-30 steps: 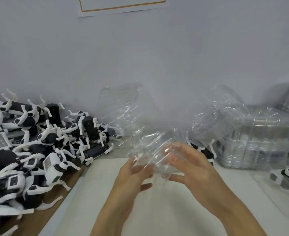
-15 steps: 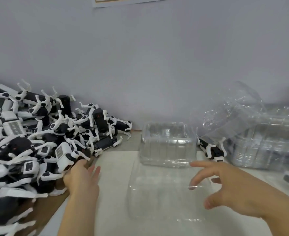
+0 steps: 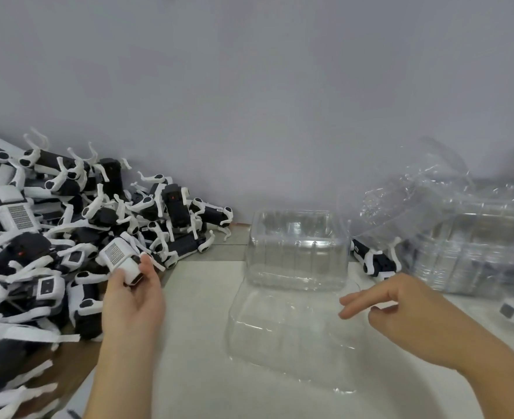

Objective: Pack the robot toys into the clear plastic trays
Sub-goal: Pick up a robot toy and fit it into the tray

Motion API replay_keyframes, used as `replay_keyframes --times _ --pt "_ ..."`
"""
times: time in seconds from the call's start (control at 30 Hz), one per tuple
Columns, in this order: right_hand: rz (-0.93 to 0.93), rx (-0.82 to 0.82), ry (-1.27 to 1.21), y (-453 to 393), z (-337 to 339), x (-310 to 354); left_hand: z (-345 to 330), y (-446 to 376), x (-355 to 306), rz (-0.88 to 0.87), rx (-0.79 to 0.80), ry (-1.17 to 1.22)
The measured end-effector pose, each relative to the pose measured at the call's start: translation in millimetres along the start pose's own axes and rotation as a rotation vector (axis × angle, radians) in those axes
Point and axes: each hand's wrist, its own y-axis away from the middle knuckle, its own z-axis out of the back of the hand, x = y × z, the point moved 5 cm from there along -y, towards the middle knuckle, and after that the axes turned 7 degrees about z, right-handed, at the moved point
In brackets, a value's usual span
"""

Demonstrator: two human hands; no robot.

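A person is packing robot toys at a white worktop [image 3: 195,373], with the left hand [image 3: 131,300] gripping a toy [image 3: 122,260] at the edge of the pile [image 3: 53,237] at nine o'clock. The fingers are curling round the toy's white body, thumb on the near side. The toy is sitting just clear of the heap but touching its neighbours' legs, so the likeliest trouble is a snag: loose white legs are crossing everywhere in that pile, and a quick lift could be dragging a second toy out or tipping others off the brown board [image 3: 68,367] toward the front edge.

The open tray [image 3: 295,334] is lying at the centre, its lid [image 3: 298,246] standing up at twelve o'clock. It looks thin and light; nothing is pinning it down, so a toy pushed in one-handed could be sliding it away or folding the lid shut.

The right hand [image 3: 407,316] is hovering just beside the tray's three o'clock edge, palm down, forearm coming in from five o'clock. Its fingers [image 3: 358,300] are half extended and loosely spread, holding nothing and apparently not touching the plastic, though the clear rim makes that hard to judge.

A tray stack [image 3: 476,243] is filling two o'clock, with another toy [image 3: 373,258] lying between it and the lid.
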Motion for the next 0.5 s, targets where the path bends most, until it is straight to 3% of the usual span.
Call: replay_keyframes --times 0.3,0.4,0.5 --pt "0.017 -0.135 -0.005 -10 -14 8 -33 31 48 0.153 0.172 0.04" --pt "0.009 -0.145 0.031 -11 -16 5 -43 41 67 0.205 0.233 -0.119" --pt "-0.013 -0.205 0.034 -9 -9 -3 -53 47 75 0.169 0.295 -0.435"
